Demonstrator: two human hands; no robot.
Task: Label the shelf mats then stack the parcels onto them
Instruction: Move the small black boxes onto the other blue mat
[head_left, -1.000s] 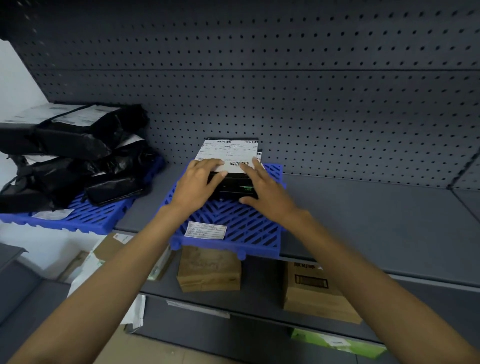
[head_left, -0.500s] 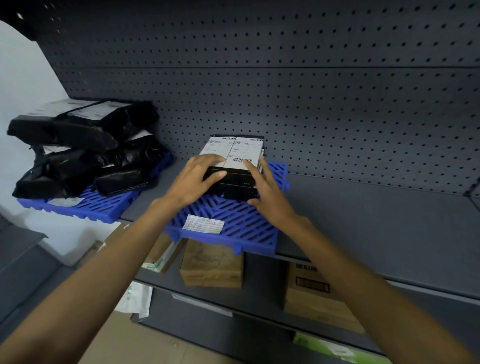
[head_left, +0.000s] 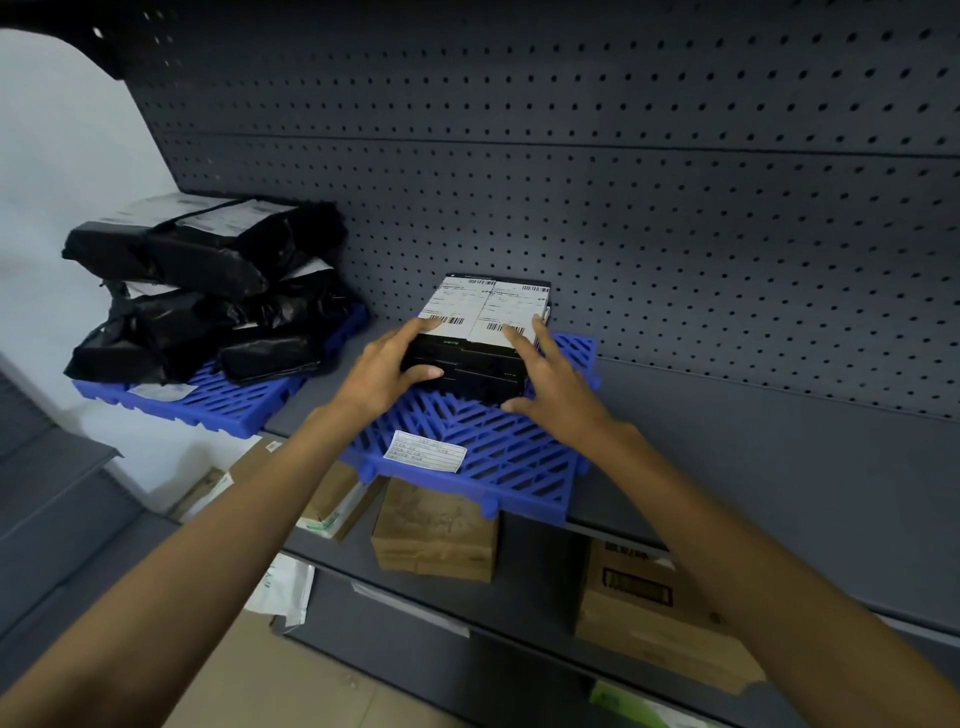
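Pegboard back panel (head_left: 675, 208), dark grey, rising behind the upper shelf (head_left: 753, 467), which carries two slatted blue mats. The left mat (head_left: 218, 405) holds a loose heap of black bag parcels (head_left: 218, 291), several layers deep, white shipping slips showing on the topmost bags; a paper label (head_left: 163, 391) lies on its near edge. The centre mat (head_left: 509, 457) overhangs the shelf's near edge and holds the boxed parcels (head_left: 467, 364), a squared stack of flat black boxes set at its far end, close to the pegboard, with two barcode slips (head_left: 483, 309) side by side on top. On the lower shelf stand a brown cardboard box (head_left: 434, 535) under the centre mat and a second carton (head_left: 649, 613) to its right. My left hand (head_left: 382, 371) clasps the stack's near left corner, fingers over the top, thumb on the near face. My right hand (head_left: 556, 389) is spread, straight fingers laid along the stack's right side. A white mat label (head_left: 425, 451) lies flat near the centre mat's near edge.
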